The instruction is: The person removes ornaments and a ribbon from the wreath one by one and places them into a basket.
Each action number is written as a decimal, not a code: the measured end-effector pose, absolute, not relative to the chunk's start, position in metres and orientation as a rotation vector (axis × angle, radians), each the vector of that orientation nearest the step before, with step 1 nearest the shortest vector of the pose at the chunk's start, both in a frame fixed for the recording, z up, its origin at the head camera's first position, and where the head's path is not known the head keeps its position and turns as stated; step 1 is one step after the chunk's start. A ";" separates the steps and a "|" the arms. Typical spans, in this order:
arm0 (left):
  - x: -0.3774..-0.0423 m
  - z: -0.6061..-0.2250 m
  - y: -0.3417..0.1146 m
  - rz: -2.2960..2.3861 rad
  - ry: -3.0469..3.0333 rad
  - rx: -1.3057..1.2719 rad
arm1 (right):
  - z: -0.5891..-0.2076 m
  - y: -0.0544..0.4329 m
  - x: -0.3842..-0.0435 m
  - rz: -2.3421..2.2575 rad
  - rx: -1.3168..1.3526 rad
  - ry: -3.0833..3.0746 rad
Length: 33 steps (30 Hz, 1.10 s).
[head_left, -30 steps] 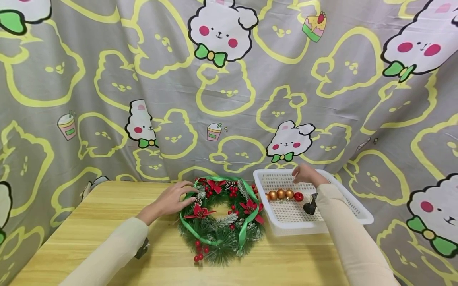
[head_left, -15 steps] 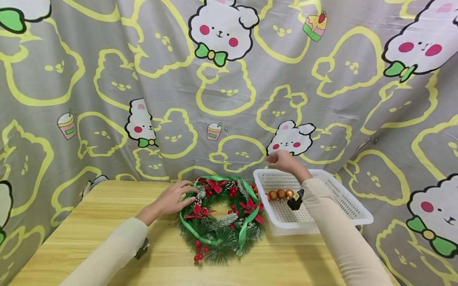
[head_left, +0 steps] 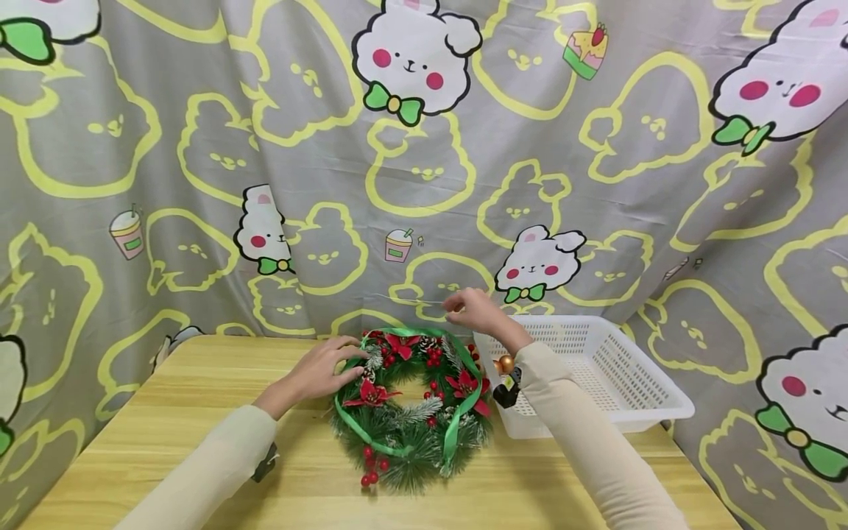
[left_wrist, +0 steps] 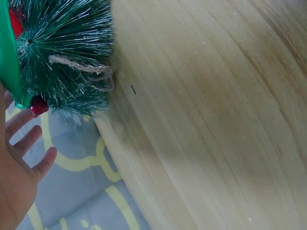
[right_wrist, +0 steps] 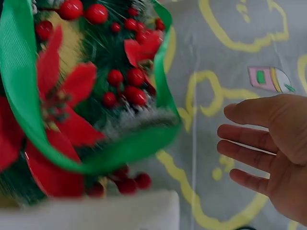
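A green pine wreath [head_left: 409, 475] lies on the table, dressed with red poinsettias [head_left: 369, 394], red berries, pinecones and frosted sprigs. A loose green ribbon [head_left: 453, 436] loops over its top. My left hand [head_left: 319, 370] rests at the wreath's upper left edge, fingers spread and relaxed; in the left wrist view its fingers [left_wrist: 28, 140] sit beside a red berry [left_wrist: 39, 105]. Raised above the back right of the wreath, my right hand [head_left: 486, 316] holds nothing. The right wrist view shows its fingers [right_wrist: 247, 148] loosely extended, apart from the ribbon [right_wrist: 19, 86].
A white perforated plastic basket [head_left: 662, 379] stands right of the wreath. Gold balls [head_left: 506, 364] lie in its left part, partly hidden by my right forearm. A patterned curtain [head_left: 424, 184] hangs right behind the wooden table [head_left: 165, 427].
My right hand has moved left, out from over the basket to above the wreath's back right side. My left hand, the wreath and the basket stay in place.
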<state>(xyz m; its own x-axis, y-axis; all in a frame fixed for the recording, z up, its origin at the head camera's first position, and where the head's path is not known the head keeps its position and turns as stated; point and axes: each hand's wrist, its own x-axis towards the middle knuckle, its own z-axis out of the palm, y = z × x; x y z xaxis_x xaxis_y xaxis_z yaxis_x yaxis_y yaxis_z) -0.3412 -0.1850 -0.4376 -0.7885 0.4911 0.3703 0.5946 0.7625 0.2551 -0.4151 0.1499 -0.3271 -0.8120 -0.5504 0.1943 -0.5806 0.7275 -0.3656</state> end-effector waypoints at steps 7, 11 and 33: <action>-0.341 -0.437 -0.184 -0.528 -2.676 -0.845 | -0.343 0.126 -0.413 0.645 0.967 -2.876; -0.341 -0.438 -0.184 -0.530 -2.677 -0.840 | -0.352 0.115 -0.417 0.627 0.948 -2.891; -0.342 -0.438 -0.184 -0.521 -2.662 -0.845 | -0.377 0.089 -0.428 0.495 0.884 -2.941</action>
<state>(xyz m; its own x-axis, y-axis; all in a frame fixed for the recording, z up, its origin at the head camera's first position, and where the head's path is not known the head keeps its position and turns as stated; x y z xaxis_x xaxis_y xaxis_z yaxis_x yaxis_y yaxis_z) -0.3415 -0.1838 -0.4385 -0.7824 0.4907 0.3836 0.5991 0.7612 0.2483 -0.4278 0.0891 -0.3774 -0.8380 -0.5323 0.1201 -0.5423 0.7878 -0.2922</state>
